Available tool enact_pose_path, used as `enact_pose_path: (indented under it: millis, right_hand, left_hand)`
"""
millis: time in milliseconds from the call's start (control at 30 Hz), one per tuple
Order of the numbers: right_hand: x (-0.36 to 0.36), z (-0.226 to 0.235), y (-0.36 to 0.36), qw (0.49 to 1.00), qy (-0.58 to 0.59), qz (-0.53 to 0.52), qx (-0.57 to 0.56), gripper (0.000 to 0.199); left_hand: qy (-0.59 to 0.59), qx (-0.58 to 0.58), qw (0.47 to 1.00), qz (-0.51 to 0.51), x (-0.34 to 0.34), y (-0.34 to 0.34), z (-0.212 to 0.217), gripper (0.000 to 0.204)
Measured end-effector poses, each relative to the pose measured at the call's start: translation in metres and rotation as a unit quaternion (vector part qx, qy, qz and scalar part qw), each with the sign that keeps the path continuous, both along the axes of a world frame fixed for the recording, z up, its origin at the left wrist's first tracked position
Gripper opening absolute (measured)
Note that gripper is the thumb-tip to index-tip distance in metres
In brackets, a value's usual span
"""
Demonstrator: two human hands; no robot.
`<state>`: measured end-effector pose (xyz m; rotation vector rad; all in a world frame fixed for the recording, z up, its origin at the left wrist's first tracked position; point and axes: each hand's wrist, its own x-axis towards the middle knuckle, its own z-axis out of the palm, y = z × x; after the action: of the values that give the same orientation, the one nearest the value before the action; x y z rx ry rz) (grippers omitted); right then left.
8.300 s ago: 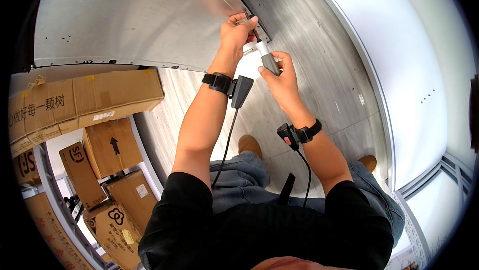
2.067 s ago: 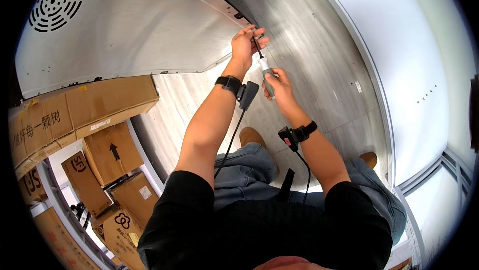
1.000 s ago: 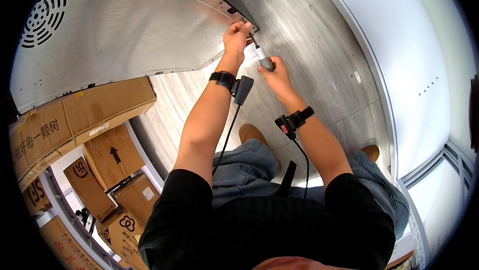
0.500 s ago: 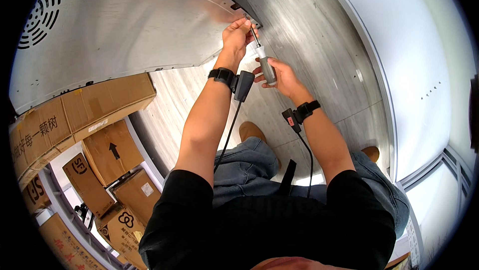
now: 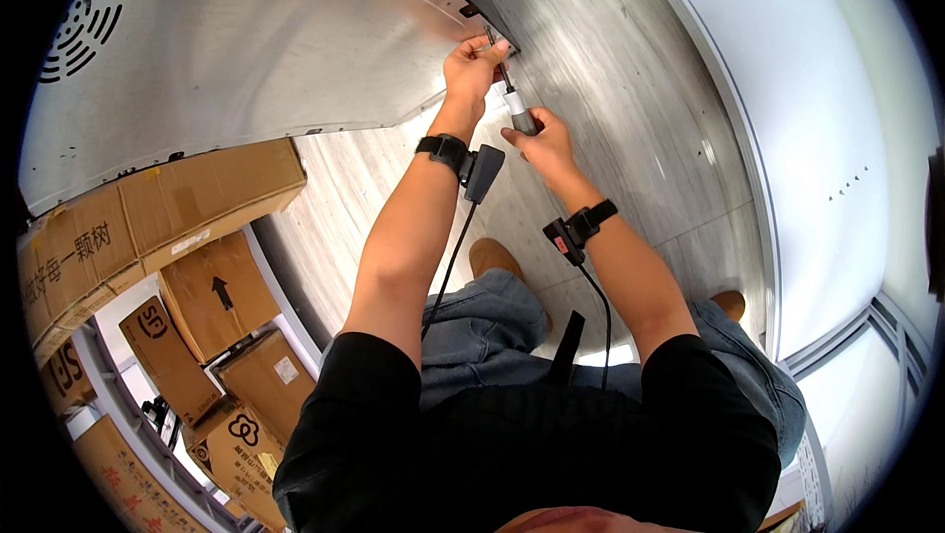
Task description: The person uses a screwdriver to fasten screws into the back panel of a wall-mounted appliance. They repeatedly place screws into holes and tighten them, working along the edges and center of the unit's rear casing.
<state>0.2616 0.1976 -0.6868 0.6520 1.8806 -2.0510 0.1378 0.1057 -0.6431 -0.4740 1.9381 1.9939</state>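
Note:
A screwdriver (image 5: 520,112) with a grey and white handle points away from me, its shaft reaching to the corner edge of a large metal panel (image 5: 295,51). My right hand (image 5: 547,147) is closed around the rear of the handle. Farther up, my left hand (image 5: 474,65) pinches the shaft close to the tip, right beside the panel's edge. Whatever the tip touches is too small to make out. Both wrists wear black straps with small cabled devices.
Cardboard boxes (image 5: 219,287) stand stacked on a shelf at the lower left, with a long carton (image 5: 212,188) on top beside the panel. A white curved surface (image 5: 787,90) borders the right side. Wood-look floor (image 5: 630,90) lies between, with my shoes on it.
My right hand has turned on the screwdriver handle and now covers its rear end. The left hand remains at the shaft, its thumb shifted slightly.

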Motion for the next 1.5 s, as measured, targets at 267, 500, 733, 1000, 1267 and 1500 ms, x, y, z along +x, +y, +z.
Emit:
enact_pose_path:
  millis: [267,500,733,1000,1267,1500]
  right_hand:
    - [0.014,0.017,0.032,0.909,-0.044,0.07,-0.408,0.046]
    - [0.016,0.013,0.021,0.977,-0.036,0.012,-0.209,0.044]
    - [0.014,0.016,0.016,0.995,-0.02,0.031,-0.09,0.047]
    - [0.019,0.014,0.035,0.925,-0.043,0.057,-0.374,0.049]
    - [0.019,0.006,0.031,0.979,-0.025,0.04,-0.197,0.043]
    - [0.018,0.016,0.025,0.99,-0.009,0.051,-0.131,0.05]
  left_hand:
    - [-0.031,0.059,0.998,-0.01,-0.002,-0.004,0.005,0.02]
    - [-0.027,0.042,0.999,-0.014,0.002,-0.004,0.011,0.026]
    - [-0.012,-0.061,0.998,-0.016,0.001,0.002,0.008,0.029]
    - [-0.032,0.043,0.999,-0.01,0.0,-0.002,0.007,0.019]
    - [-0.017,0.022,0.999,-0.019,0.007,0.003,0.009,0.021]
    - [-0.004,-0.059,0.998,-0.009,0.005,0.006,0.005,0.027]
